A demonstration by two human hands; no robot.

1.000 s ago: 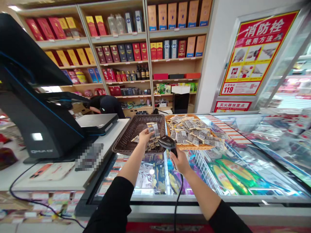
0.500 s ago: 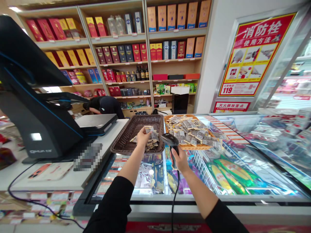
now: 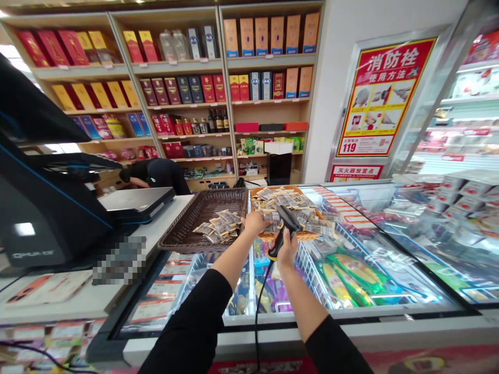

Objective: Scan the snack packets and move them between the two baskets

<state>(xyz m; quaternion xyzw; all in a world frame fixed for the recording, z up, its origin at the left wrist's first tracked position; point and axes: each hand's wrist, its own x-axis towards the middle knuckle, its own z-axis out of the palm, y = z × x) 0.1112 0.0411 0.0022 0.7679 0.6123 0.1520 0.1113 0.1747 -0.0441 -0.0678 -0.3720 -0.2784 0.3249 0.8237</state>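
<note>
Head view: black barcode scanner (image 3: pixel 287 221) clamped in right hand (image 3: pixel 287 251), held over near rim of tan wicker tray (image 3: pixel 307 236); left hand (image 3: pixel 255 223) nearer its silver packets (image 3: pixel 292 200), closure indiscernible.

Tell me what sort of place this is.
Most likely a small shop's checkout counter: wall shelves of boxed goods and bottles, a till terminal at the left, and the right hand gripping a corded barcode scanner.

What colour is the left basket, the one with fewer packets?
Dark brown; the woven basket shows clearest in the head view.
</note>
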